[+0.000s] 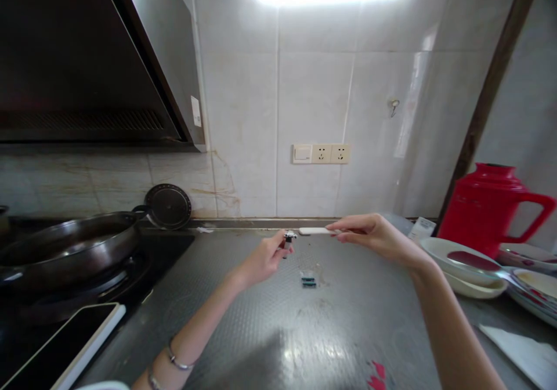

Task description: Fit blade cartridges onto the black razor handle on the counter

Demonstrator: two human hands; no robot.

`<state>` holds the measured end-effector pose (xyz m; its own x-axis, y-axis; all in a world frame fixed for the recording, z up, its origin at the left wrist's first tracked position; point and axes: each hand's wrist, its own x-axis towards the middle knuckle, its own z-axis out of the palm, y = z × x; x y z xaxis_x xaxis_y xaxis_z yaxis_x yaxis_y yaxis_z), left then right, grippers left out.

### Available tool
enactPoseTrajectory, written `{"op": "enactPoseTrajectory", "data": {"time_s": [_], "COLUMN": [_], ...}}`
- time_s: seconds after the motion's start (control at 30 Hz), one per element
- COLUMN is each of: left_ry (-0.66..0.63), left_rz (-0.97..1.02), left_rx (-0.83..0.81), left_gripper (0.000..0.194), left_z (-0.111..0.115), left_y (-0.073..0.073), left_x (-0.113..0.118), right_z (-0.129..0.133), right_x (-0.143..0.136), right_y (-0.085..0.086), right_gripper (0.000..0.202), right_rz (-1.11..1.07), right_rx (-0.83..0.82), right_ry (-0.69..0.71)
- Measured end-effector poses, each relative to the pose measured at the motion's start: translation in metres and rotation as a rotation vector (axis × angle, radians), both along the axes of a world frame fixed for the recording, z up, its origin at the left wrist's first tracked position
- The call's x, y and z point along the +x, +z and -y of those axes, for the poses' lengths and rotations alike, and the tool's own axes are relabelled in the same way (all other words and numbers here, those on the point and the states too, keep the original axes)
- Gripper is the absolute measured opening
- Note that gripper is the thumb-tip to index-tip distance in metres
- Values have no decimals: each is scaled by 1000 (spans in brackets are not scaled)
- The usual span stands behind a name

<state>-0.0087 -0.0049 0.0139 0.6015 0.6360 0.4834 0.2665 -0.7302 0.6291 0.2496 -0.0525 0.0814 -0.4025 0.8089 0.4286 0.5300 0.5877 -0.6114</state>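
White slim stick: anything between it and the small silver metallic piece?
Nothing visible; only a narrow gap separates the white slim stick in the right hand from the small silver metallic piece in the left hand.

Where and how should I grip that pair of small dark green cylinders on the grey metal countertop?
From above, I'd pinch the cylinders together across their near and far long sides: they lie flat, side by side, lengthwise left to right, and the countertop blocks grip from beneath.

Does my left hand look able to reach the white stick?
Likely yes: the white stick points toward the left hand across an open gap, though the small metal object it holds may get in the way.
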Motion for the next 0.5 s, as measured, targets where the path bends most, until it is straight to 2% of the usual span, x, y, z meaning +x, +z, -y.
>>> {"op": "enactPoseTrajectory", "data": {"time_s": [0.2,0.4,0.5], "left_ry": [14,-6,12], "left_rz": [-15,-6,-1], "left_rx": [101,66,65], "left_gripper": [14,13,12], "left_z": [0,-4,-8], "left_y": [-15,-26,-28], "left_x": [11,17,16], "right_z": [-5,-17,-17], "right_x": [-14,-4,-7], "right_y": [-2,-10,-11], "right_gripper": [30,29,29], "right_rz": [61,61,75], "right_rx": [65,32,37], "right_ry": [109,72,130]}}
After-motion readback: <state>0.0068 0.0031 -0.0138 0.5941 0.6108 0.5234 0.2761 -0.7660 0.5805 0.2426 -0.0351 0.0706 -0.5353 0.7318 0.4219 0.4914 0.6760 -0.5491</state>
